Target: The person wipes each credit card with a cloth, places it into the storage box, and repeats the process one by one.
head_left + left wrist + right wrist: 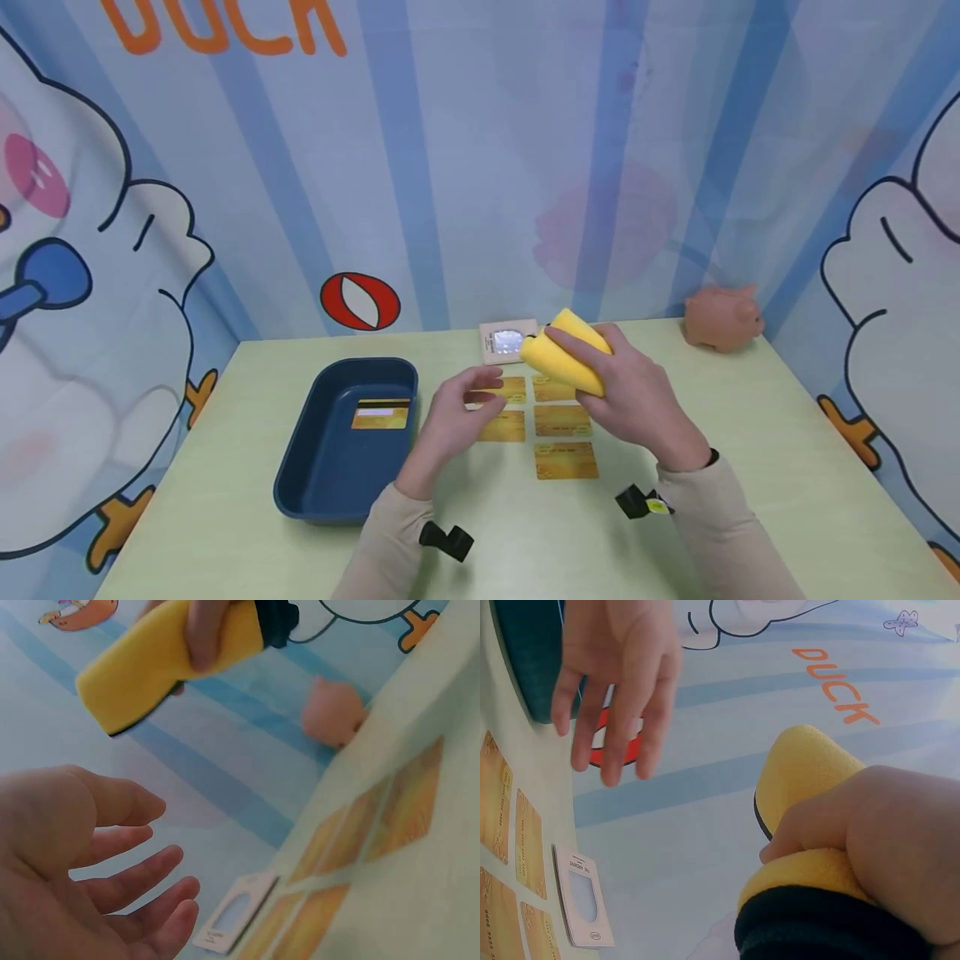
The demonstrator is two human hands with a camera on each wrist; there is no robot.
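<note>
Right hand (637, 398) grips yellow item (561, 360), fingers curled round it, raised above table (757, 467) near far gold cards (563, 422). Left hand (456, 417) to its left, fingers spread, slightly bent. Tray (337, 462) left, one card (381, 415) inside. Pig (718, 319) far right.

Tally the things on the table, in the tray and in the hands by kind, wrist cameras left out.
Gold cards: 6 (5 on the table, 1 in the tray)
Tray: 1
Pale pack: 1
Pig: 1
Yellow item, in the right hand: 1
Total: 10
</note>
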